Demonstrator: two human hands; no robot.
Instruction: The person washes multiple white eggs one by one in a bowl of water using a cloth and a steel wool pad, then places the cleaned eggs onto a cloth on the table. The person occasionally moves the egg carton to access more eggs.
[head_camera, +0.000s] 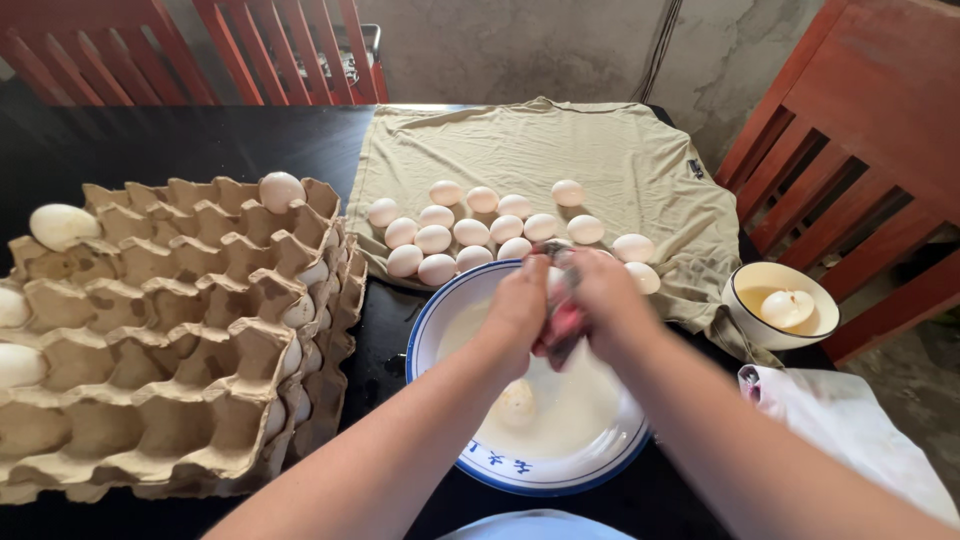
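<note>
My left hand (520, 305) and my right hand (600, 300) meet over a white basin with a blue rim (430, 320) that holds milky water. Between them I grip an egg, mostly hidden, and my right hand presses a red and grey scrubbing pad (563, 325) against it. Another egg (516, 402) lies under the water in the basin. Beyond the basin, several pale eggs (470, 232) rest on a beige cloth (620, 160) spread over the black table.
A stack of cardboard egg trays (170, 320) fills the left, with a few eggs (280, 190) in its top cells. A small white bowl (765, 275) holding an egg stands at the right, by a white cloth (860, 430). Red wooden chairs (860, 140) surround the table.
</note>
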